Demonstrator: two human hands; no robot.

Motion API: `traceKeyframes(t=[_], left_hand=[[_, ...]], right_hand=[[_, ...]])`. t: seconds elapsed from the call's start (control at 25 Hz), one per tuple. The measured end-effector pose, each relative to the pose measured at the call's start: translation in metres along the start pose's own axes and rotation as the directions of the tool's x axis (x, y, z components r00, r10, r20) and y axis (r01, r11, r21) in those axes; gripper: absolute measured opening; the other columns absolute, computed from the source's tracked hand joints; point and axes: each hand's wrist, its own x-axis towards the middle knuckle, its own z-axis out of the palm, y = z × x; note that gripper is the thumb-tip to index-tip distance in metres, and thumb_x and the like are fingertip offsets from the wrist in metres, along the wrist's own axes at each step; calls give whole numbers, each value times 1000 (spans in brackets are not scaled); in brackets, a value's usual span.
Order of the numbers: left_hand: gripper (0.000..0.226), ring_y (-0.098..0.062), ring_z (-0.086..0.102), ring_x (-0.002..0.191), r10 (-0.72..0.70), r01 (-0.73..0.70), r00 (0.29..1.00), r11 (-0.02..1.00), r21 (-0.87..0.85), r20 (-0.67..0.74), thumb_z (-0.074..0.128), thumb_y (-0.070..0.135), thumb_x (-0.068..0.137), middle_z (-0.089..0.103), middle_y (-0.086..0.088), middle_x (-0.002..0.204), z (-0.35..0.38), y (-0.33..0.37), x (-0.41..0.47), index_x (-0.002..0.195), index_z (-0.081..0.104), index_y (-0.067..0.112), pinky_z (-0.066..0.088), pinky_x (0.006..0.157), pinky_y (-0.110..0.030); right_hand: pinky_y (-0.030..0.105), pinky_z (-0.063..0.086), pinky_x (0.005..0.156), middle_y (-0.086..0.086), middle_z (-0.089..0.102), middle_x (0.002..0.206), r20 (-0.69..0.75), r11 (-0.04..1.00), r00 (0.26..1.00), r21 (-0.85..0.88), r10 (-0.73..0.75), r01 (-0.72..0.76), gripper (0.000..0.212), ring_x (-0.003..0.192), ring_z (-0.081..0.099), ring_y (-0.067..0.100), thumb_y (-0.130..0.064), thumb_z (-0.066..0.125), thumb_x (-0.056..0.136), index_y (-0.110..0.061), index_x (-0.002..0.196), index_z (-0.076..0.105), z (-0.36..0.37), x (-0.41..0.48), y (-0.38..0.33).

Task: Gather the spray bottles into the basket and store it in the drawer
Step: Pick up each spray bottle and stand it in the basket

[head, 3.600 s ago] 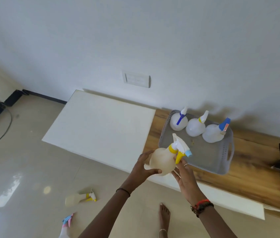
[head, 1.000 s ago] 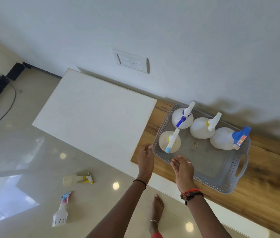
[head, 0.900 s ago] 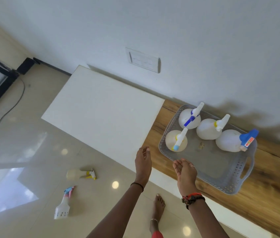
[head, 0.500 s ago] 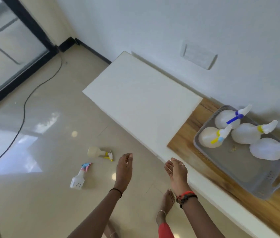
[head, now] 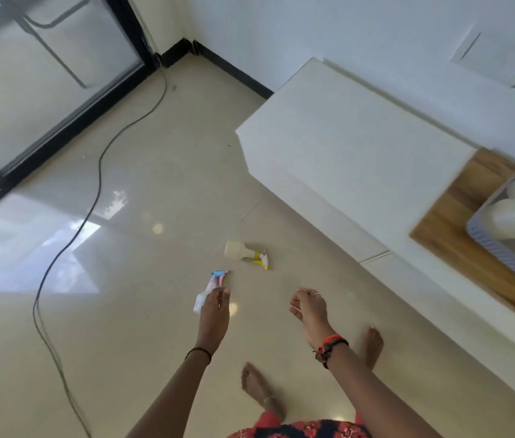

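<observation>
Two spray bottles lie on the glossy floor. One is cream with a yellow trigger (head: pixel 245 253); the other is white with a blue and pink trigger (head: pixel 210 286). My left hand (head: pixel 215 308) hangs above the blue-pink bottle with straight fingers, holding nothing and hiding part of it. My right hand (head: pixel 309 306) hovers to the right, fingers loosely spread, holding nothing. The grey basket (head: pixel 502 251) sits at the right edge on the wooden top, cut off by the frame, with a cream bottle with a yellow trigger (head: pixel 513 218) and another bottle visible inside.
A low white cabinet (head: pixel 360 159) runs along the wall, with a wooden slab (head: pixel 458 222) on its right part. A black cable (head: pixel 69 235) snakes over the floor at left. A black-framed glass door (head: pixel 44 90) stands at the far left. My bare feet (head: pixel 262 393) are on the tiles.
My view swung left and down from the basket to the floor. Both hands dropped away from the cabinet; the left now hangs over the blue-pink bottle.
</observation>
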Motion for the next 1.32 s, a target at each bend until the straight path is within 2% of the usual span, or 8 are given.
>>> traceKeyframes(t=[0.12, 0.28, 0.44, 0.64, 0.96, 1.08, 1.2, 1.32], left_hand=[[23, -23, 53, 86, -47, 47, 999, 999, 17, 9, 40, 25, 101, 59, -7, 96, -31, -45, 15, 94, 57, 12, 36, 72, -27], [31, -20, 52, 90, -135, 135, 991, 991, 22, 1, 38, 28, 101, 58, -3, 100, -57, -101, 40, 110, 58, 7, 35, 76, -27], [34, -21, 53, 92, -215, 215, 976, 977, 4, -39, 40, 30, 100, 59, -2, 99, -58, -159, 75, 115, 58, 5, 35, 78, -27], [32, -18, 55, 101, -261, 261, 965, 965, 12, -13, 44, 26, 99, 63, -9, 118, -26, -238, 126, 119, 57, 5, 37, 83, -25], [50, -29, 46, 125, -333, 331, 941, 943, 42, 55, 53, 29, 95, 40, -16, 140, 58, -331, 221, 137, 42, 4, 35, 95, -27], [75, -32, 41, 131, -389, 381, 917, 920, 93, 91, 64, 40, 86, 35, -18, 144, 82, -359, 256, 142, 32, 2, 37, 106, -38], [89, -29, 46, 124, -420, 401, 897, 904, 146, 139, 74, 51, 74, 43, -13, 137, 98, -385, 285, 139, 34, 4, 44, 101, -41], [91, -20, 52, 105, -429, 419, 882, 903, 92, 196, 80, 50, 66, 53, -5, 122, 108, -401, 299, 134, 36, 9, 47, 81, -31]], right_hand=[[25, 44, 65, 3, 47, 70, 18, 997, 1000, -69, 25, -23, 12, 63, 44, 15, -5, 44, 91, -13, 86, 50, 42, 5, 33], [26, 42, 64, 3, 46, 69, 27, 983, 996, -165, 80, -75, 7, 62, 43, 15, -6, 46, 91, -12, 91, 50, 85, 23, 73], [32, 46, 78, 2, 49, 73, 25, 945, 993, -313, 112, -99, 6, 73, 48, 18, -14, 49, 91, -12, 96, 52, 123, 63, 106], [30, 46, 76, 2, 47, 72, 46, 902, 988, -416, 149, -117, 5, 69, 46, 18, -15, 50, 93, -10, 94, 49, 160, 132, 156], [29, 32, 62, 0, 31, 61, 134, 789, 965, -606, 224, -99, 34, 53, 29, 15, -19, 45, 94, -19, 64, 29, 211, 268, 244], [29, 34, 67, -2, 34, 67, 158, 771, 949, -627, 272, -116, 16, 57, 32, 13, -24, 41, 96, -16, 82, 47, 231, 311, 272], [32, 37, 80, -3, 43, 78, 208, 775, 925, -619, 318, -127, 39, 63, 36, 11, -25, 36, 96, -12, 131, 47, 247, 342, 295], [27, 38, 72, 1, 51, 87, 287, 823, 895, -552, 341, -136, 30, 70, 43, 14, -19, 31, 96, -16, 113, 56, 257, 357, 305]])
